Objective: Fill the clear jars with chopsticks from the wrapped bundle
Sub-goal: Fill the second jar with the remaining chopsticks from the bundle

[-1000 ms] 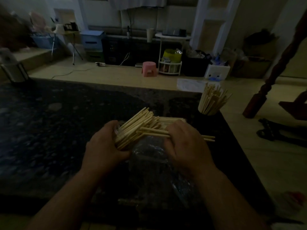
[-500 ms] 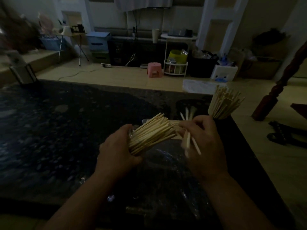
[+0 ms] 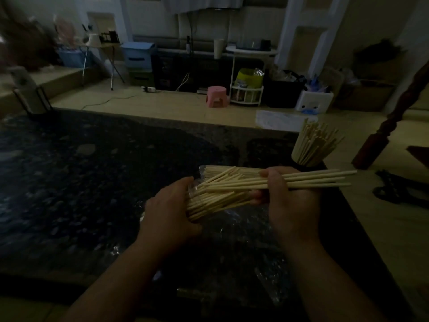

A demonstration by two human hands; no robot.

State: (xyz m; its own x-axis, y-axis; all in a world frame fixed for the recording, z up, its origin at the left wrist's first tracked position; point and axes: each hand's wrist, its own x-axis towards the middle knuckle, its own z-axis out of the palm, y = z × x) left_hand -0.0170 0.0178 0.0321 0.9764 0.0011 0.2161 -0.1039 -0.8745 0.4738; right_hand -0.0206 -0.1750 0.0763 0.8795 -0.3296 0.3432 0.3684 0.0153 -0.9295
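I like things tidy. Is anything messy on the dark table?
Mostly the chopsticks in the jar at the table's far right: they splay out unevenly. Crumpled clear wrap lies under the hands.

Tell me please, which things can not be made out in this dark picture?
Head view only:
- Jar holding upright chopsticks: glass lost in darkness, fill level unclear.
- Wrapped bundle: left hand covers one end; count unreadable.
- Pulled handful: right hand hides its middle.
- Plastic wrap: edges vanish against the dark table.
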